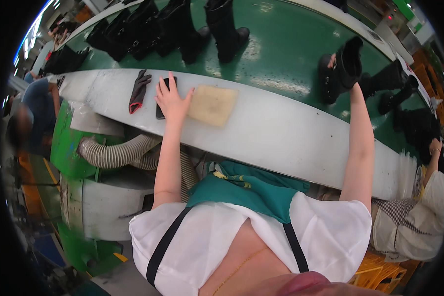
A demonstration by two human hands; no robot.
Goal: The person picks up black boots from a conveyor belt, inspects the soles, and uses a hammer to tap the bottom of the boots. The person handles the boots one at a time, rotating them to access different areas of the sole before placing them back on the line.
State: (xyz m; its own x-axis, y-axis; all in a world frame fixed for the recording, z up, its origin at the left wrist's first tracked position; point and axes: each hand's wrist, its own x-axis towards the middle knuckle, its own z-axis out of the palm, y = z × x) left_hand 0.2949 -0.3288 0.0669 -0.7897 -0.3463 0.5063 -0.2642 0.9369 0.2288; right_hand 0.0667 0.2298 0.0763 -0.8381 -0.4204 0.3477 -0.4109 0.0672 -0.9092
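My left hand [171, 100] lies on the pale ledge with its fingers spread, partly over a black phone-like slab [160, 111]. Just right of it is a yellowish square pad [212, 105]; to its left rests a dark glove [140, 91] with a red cuff. Out over the green belt, my right hand [354, 89] is closed on a black boot [340, 71] with straps. The boot hides most of that hand; a fingertip shows at its far side.
Several black boots [180, 29] line the belt [281, 47] at the far left, with more boots [387, 79] at right. The ledge [276, 133] runs before me. A ribbed hose [116, 150] joins a green machine [69, 143]. Co-workers [414, 212] stand on both sides.
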